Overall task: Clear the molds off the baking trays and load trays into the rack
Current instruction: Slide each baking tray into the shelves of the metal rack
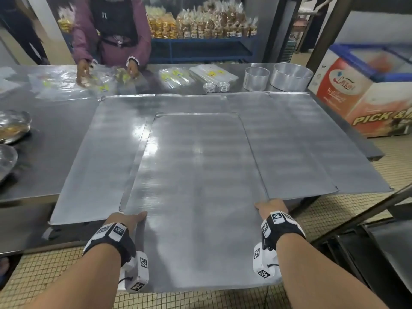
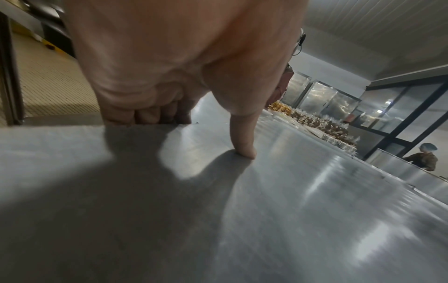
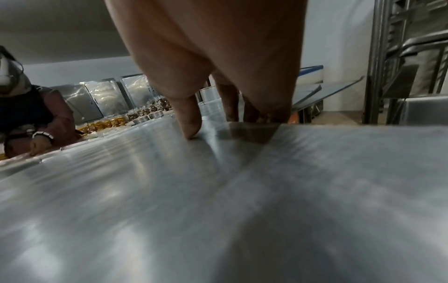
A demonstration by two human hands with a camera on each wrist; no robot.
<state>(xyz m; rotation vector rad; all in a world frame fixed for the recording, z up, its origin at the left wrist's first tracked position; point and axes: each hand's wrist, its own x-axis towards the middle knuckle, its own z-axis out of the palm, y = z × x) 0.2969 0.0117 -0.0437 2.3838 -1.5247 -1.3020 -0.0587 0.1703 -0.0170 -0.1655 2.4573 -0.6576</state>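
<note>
Between both hands' grip point(image 1: 124, 219) point(image 1: 270, 207) lies the top baking tray point(image 1: 196, 186).

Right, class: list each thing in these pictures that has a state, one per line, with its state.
Top baking tray: bare of molds, gripped at both side edges.
Left hand: thumb on top, fingers curled under the edge.
Right hand: grips likewise.
Trays beneath: flat, overlapping, bare.
Small molds: stacked on the table.
Round tins: upright, look empty.
</note>
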